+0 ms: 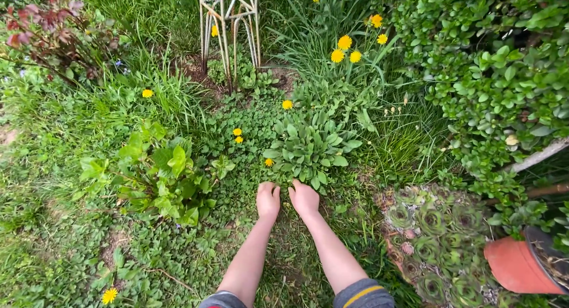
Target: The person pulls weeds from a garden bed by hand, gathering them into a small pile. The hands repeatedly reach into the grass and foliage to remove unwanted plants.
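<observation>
We are over a garden bed [71, 166], a soft, uneven carpet of grass and low creeping leaves with small patches of bare soil. At the right edge we see a dense shrub [498, 65] with small, glossy, rounded leaves. Below it lies a cluster of succulent rosettes [435, 231], tightly layered, grey-green with reddish tips. Beside that cluster a terracotta pot [515, 266] lies tilted, smooth and matte orange. At the top centre stands a pale metal trellis [230, 23] of thin crossed rods. To the left of the hands grows a bright, broad-leaved seedling bush [160, 171].

The plant nearest the hands is a leafy clump [311, 145] of elongated, spoon-shaped, dull green leaves, packed into a low mound. It sits at centre frame, just beyond the fingertips. Yellow dandelion flowers [347, 47] dot the ground behind and around it.

Our left hand [268, 200] and right hand [304, 198] are pressed into the ground cover side by side, nearly touching, at the near base of the clump. The fingers of both hands curl down into the low leaves; whether they are grasping stems we cannot tell, since the tips are hidden in the foliage.
</observation>
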